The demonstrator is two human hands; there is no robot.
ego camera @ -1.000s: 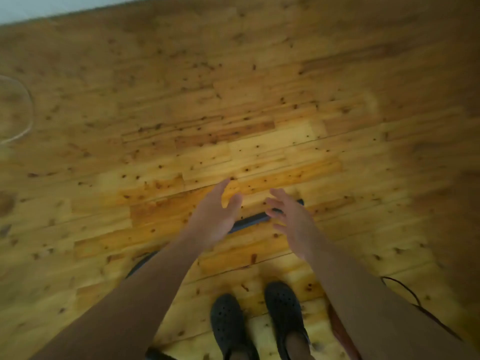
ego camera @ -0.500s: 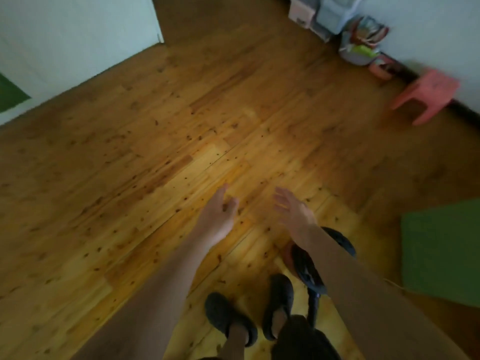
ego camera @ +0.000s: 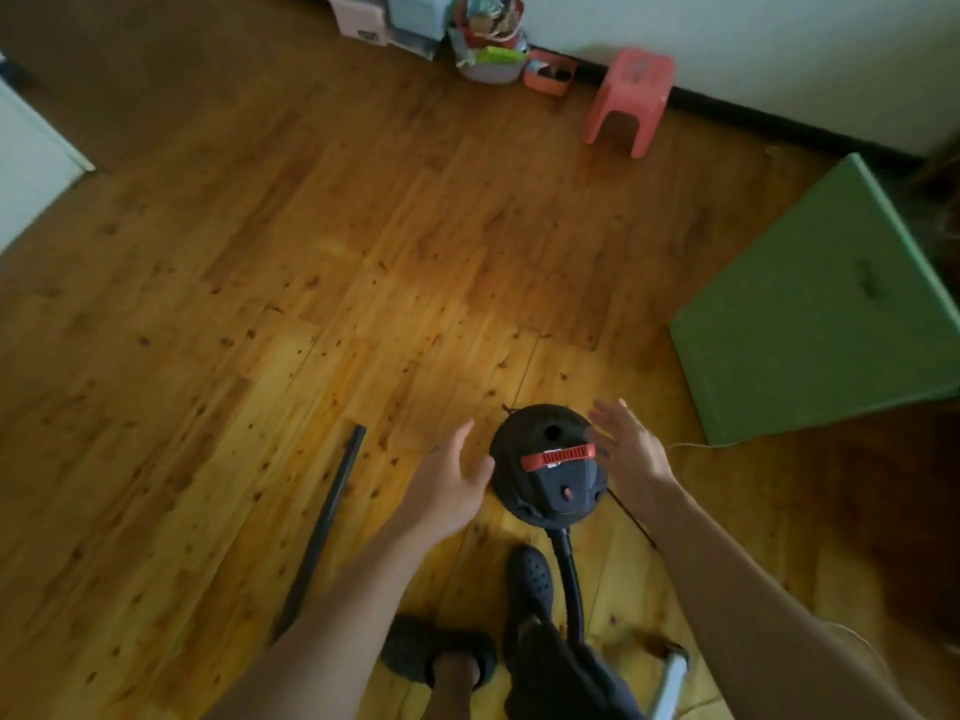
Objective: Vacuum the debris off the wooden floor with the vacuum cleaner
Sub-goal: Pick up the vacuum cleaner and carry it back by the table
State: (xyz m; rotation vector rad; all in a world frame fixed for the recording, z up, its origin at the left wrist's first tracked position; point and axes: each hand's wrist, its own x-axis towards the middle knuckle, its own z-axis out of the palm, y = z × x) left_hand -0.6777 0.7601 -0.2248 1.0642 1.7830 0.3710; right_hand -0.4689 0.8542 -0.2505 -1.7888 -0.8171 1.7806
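While both arms stretch forward | left hand (ego camera: 448,485): fingers straight, empty | right hand (ego camera: 629,452): fingers splayed, empty | vacuum cleaner (ego camera: 563,478) between hands, contact unclear

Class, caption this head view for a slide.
Open left hand and open right hand flank the black vacuum cleaner on the wooden floor; a black tube lies nearby.

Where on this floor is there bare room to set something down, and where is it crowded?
Bare floor: the wide middle between black tube, pink stool and green board, and left of the tube. Crowded: around the vacuum cleaner, between left hand and right hand, with hose and shoes; also bins by the wall.
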